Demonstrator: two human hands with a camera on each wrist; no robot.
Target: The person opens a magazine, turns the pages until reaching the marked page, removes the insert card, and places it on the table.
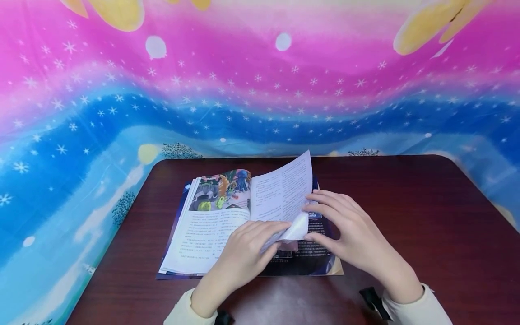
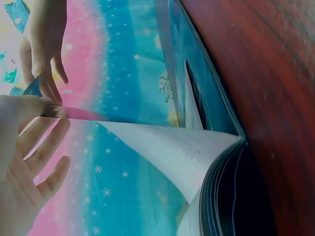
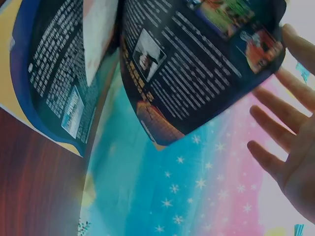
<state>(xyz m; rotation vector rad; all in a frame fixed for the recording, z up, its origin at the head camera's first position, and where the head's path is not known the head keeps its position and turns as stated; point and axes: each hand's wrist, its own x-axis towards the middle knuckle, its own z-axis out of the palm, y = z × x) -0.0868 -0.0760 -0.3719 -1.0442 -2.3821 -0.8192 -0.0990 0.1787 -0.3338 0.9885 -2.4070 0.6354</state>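
A magazine [image 1: 203, 237] lies spread out, a colour picture atop its left page. One white text page [image 1: 276, 185] stands raised from the fold, its lower corner curled over. My left hand [image 1: 248, 250] pinches that curled lower part between thumb and fingers; the left wrist view shows the same hand [image 2: 32, 162] at the edge of the lifted page [image 2: 172, 150]. At the page's right edge, my right hand [image 1: 345, 221] has its fingers spread and fairly straight, fingertips right at the paper. In the right wrist view, the hand [image 3: 295, 128] borders a dark printed sheet [image 3: 182, 69].
Under the raised page a dark printed sheet [image 1: 317, 250] shows at the right. The magazine rests on a brown wooden table [image 1: 406, 203]. Behind hangs a pink and blue cloth [image 1: 243, 90] with snowflakes. Pale sleeves [image 1: 418, 309] with dark bows cover the wrists.
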